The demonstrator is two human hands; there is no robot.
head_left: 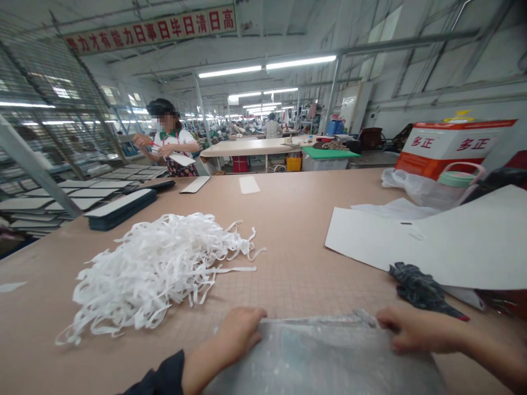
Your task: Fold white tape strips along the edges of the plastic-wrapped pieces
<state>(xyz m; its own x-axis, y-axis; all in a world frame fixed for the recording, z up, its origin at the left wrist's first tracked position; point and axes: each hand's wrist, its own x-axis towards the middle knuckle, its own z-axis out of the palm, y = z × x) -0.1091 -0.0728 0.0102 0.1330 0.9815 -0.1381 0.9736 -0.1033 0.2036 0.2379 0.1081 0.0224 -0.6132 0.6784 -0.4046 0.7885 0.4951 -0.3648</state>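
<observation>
A translucent grey plastic bag (325, 356) lies at the table's front edge, its lower part cut off by the picture. My left hand (241, 332) is closed on the bag's upper left edge, fingers curled. At the upper right corner, my right hand (415, 329) pinches the same edge, where the plastic is bunched. Left of the bag spreads a loose heap of narrow white strips (156, 269). Just beyond my right hand rests a crumpled dark glove (424, 288). Whatever the bag may contain cannot be made out.
Large white boards (444, 241) cover the table's right side, below a red-and-white box (448, 145) and a green lidded container (457, 178). Stacked dark-edged panels (121, 208) stand at the left. Across the table, a co-worker (175, 140) holds a white panel.
</observation>
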